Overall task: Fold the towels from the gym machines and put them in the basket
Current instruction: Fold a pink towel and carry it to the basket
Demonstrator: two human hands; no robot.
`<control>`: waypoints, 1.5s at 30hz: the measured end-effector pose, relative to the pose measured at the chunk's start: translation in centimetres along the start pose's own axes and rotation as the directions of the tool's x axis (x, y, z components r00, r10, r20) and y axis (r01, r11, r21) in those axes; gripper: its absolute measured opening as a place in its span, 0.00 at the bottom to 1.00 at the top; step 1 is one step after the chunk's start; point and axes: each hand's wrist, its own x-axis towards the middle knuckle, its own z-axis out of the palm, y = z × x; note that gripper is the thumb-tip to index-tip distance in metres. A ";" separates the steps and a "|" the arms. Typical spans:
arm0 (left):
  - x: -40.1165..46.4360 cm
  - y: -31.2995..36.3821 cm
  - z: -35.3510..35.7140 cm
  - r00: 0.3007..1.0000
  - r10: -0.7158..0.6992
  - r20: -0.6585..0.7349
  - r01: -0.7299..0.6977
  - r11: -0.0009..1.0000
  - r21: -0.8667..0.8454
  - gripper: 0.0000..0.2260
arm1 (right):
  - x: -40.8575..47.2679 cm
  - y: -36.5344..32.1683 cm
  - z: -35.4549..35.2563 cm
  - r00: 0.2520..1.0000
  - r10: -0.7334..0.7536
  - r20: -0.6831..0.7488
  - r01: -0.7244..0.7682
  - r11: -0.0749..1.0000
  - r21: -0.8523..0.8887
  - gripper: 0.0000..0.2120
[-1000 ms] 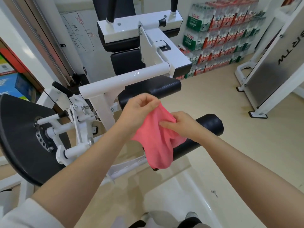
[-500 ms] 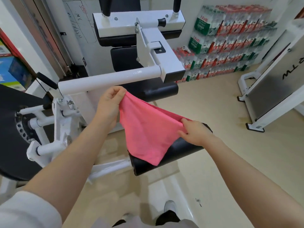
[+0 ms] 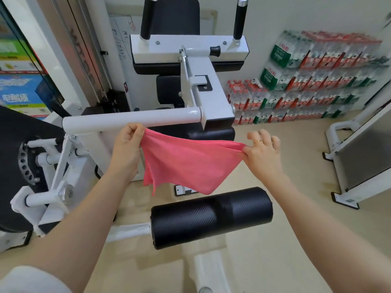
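One pink towel [image 3: 186,163] hangs stretched in the air between two hands, above the black roller [image 3: 211,216] and clear of it. The left hand [image 3: 127,151] pinches the towel's left corner just below the white bar [image 3: 131,121]; the right hand [image 3: 262,153] pinches the right corner with thumb and forefinger, its other fingers spread. The top edge runs nearly taut; the lower edge droops to a point. Bare floor [image 3: 296,166] opens to the right, up to stacked bottle packs [image 3: 313,77].

Centre of frame: pink towel [image 3: 188,163] stretched between left hand [image 3: 127,151] and right hand [image 3: 261,152], each pinching one corner, above black roller pad [image 3: 211,216].
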 end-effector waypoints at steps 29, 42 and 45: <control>-15.7 -14.0 -2.4 0.568 -0.772 0.286 0.645 0.633 0.427 0.06 | -14.5 4.1 6.1 0.335 -0.475 0.814 -0.614 0.545 0.571 0.11; -11.5 -14.7 -1.4 0.552 -0.771 0.317 0.617 0.634 0.467 0.11 | -10.7 2.1 8.1 0.235 -0.413 0.880 -0.584 0.664 0.467 0.12; -10.2 -15.9 -1.8 0.686 -0.693 0.222 0.609 0.713 0.347 0.09 | -9.6 1.2 9.3 0.429 -0.283 0.858 -0.672 0.534 0.512 0.09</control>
